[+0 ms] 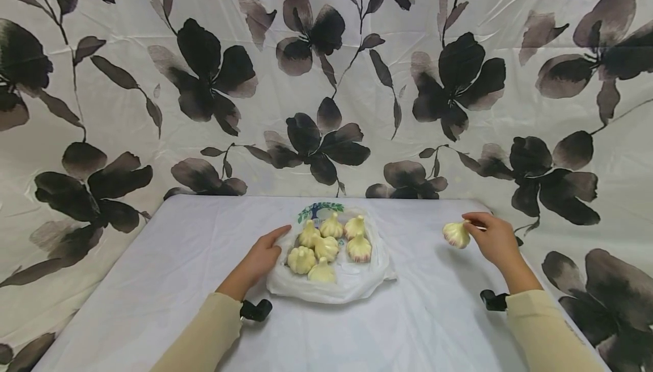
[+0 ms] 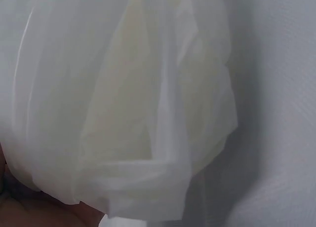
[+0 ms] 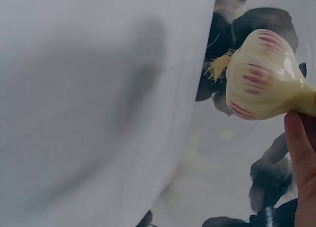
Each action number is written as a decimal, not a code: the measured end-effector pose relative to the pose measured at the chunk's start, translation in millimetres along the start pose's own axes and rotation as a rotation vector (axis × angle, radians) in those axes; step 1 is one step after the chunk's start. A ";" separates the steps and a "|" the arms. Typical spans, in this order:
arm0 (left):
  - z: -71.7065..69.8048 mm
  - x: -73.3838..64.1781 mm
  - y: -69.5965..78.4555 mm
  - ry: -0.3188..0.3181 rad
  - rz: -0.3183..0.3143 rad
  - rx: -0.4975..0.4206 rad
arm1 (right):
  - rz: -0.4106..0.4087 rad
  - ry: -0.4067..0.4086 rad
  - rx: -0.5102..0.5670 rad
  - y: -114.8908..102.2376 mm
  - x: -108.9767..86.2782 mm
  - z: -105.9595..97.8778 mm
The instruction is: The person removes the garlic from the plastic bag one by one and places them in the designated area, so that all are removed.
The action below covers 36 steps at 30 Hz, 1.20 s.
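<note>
My right hand (image 1: 492, 239) pinches a garlic bulb (image 1: 456, 235) by its stem, in the air above the right side of the table. In the right wrist view this bulb (image 3: 264, 76) is cream with reddish-purple streaks, and dry roots stick out at its base. At the left edge of a white plastic bag (image 1: 336, 294), my left hand (image 1: 261, 258) holds the bag's side. Several more garlic bulbs (image 1: 326, 248) lie inside the open bag. The left wrist view shows mostly the bag's thin film (image 2: 123, 113), which hides most of the left fingers.
A white cloth covers the table (image 1: 408, 326). Behind it hangs a pale curtain (image 1: 388, 173) with dark flower prints. A black wrist strap (image 1: 256, 310) sits on the left wrist and another strap (image 1: 494, 300) on the right.
</note>
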State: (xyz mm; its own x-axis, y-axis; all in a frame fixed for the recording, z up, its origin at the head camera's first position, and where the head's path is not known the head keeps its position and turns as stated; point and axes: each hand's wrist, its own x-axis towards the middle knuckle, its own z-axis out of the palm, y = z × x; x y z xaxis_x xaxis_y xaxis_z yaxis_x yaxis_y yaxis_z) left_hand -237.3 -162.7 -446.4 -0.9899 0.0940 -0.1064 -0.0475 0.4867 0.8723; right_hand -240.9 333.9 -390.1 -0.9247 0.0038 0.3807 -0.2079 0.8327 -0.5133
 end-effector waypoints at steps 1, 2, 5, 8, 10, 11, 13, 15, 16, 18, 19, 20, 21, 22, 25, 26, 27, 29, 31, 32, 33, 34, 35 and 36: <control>0.5 0.1 -0.7 0.001 0.002 0.001 | 0.006 0.000 -0.002 1.5 0.2 -0.7; 1.0 0.3 -1.5 0.001 0.002 0.001 | 0.013 0.000 -0.004 2.9 0.2 -1.4; 2.2 -0.2 -2.5 0.009 -0.002 0.001 | 0.020 0.001 -0.011 7.5 0.0 -3.4; 3.0 -1.2 -3.0 0.012 -0.015 0.001 | 0.010 0.017 -0.013 13.1 -0.3 -4.7; 3.3 -1.5 -3.8 0.013 -0.025 0.001 | -0.005 0.037 -0.015 17.7 -0.3 -4.5; 3.4 -1.5 -4.3 0.012 -0.029 0.002 | -0.012 0.049 -0.018 20.2 -0.3 -4.3; 3.5 -1.6 -5.2 0.014 -0.035 0.004 | -0.022 0.074 -0.030 24.8 -0.5 -3.9; 3.2 -1.8 -6.2 0.014 -0.035 0.005 | -0.010 0.085 -0.029 29.0 -1.0 -3.6; 3.2 -1.8 -6.4 0.014 -0.034 0.007 | 0.002 0.087 -0.029 30.7 -1.6 -3.7; 3.1 -1.8 -6.7 0.012 -0.029 0.008 | 0.038 0.080 -0.030 33.4 -2.8 -4.3; 3.1 -1.6 -7.0 0.011 -0.026 0.010 | 0.058 0.071 -0.027 34.4 -3.5 -4.7; 3.2 -1.4 -7.3 0.011 -0.024 0.011 | 0.078 0.061 -0.027 35.4 -4.0 -5.1; 3.3 -1.3 -7.3 0.010 -0.026 0.009 | 0.094 0.051 -0.027 36.0 -4.4 -5.5; 3.3 -1.1 -7.6 0.011 -0.025 0.010 | 0.106 0.041 -0.031 36.5 -4.7 -6.0; 3.6 -1.0 -8.2 0.013 -0.024 0.012 | 0.139 0.017 -0.033 38.3 -5.4 -7.1; 3.7 -1.2 -8.2 0.013 -0.024 0.012 | 0.147 0.015 -0.034 39.0 -5.6 -7.4; 3.8 -1.5 -8.2 0.014 -0.025 0.012 | 0.153 0.013 -0.038 40.0 -6.0 -7.6; 4.2 -2.1 -8.1 0.013 -0.027 0.011 | 0.159 0.019 -0.046 42.5 -7.0 -7.8; 4.4 -3.2 -7.7 0.013 -0.025 0.012 | 0.158 0.028 -0.059 45.0 -8.0 -7.8; 4.5 -3.7 -7.4 0.014 -0.024 0.012 | 0.160 0.030 -0.065 46.1 -8.4 -7.8; 4.5 -4.3 -7.0 0.015 -0.023 0.012 | 0.161 0.032 -0.070 46.9 -8.7 -7.7; 4.4 -4.8 -6.8 0.016 -0.023 0.014 | 0.164 0.032 -0.077 47.8 -8.9 -7.6; 4.4 -5.3 -6.4 0.016 -0.020 0.015 | 0.169 0.032 -0.082 48.3 -9.1 -7.6; 4.3 -5.7 -6.0 0.017 -0.018 0.017 | 0.175 0.032 -0.088 49.1 -9.0 -7.5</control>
State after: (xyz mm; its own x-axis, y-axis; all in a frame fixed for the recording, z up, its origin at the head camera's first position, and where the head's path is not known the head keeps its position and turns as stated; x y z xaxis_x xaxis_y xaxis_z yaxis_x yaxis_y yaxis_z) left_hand -230.8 -162.5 -453.1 -0.9910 0.0703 -0.1136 -0.0631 0.5030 0.8620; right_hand -240.4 378.9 -413.0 -0.9335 0.1692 0.3162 -0.0147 0.8629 -0.5052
